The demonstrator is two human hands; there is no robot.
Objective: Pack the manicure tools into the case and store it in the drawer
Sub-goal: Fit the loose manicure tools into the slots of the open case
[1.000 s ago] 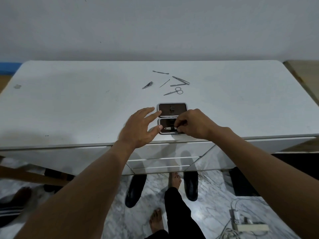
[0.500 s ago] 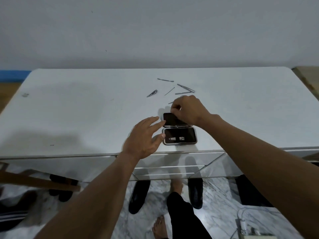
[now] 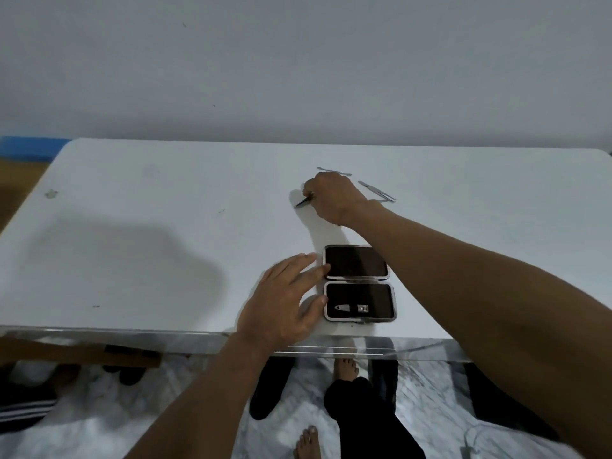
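Against a plain grey-white wall [image 3: 298,61] stands the white tabletop [image 3: 132,226], smooth and faintly scuffed, with a small dark smudge [image 3: 50,193] near its far left corner and a broad soft shadow spread across its left half. Near the front edge lies the case [image 3: 359,283], opened flat in two dark-lined halves, one behind the other; the nearer half holds a small nail clipper [image 3: 351,307] tucked along its lower part, while the farther half looks bare, though its lining is too dark to be sure. The left hand [image 3: 284,306] rests just beside the case with fingers spread and loose, their tips touching the case's left rim, gripping nothing. The right hand [image 3: 334,197] reaches well beyond the case toward the back of the tabletop, its fingers pinched together on a slim dark tool [image 3: 303,202] whose point sticks out to the left and touches the surface. Just behind that hand lies a thin metal pusher [image 3: 331,169], and to its right a pair of tweezers [image 3: 377,191], both apart from the case. Below the front edge a mirrored drawer front [image 3: 331,349] catches the light. Underneath, the floor [image 3: 198,425] is pale marble veined in grey, with bare feet, a dark trouser leg and dark shoes on it, and a strip of blue [image 3: 29,147] shows at the far left by the wall.
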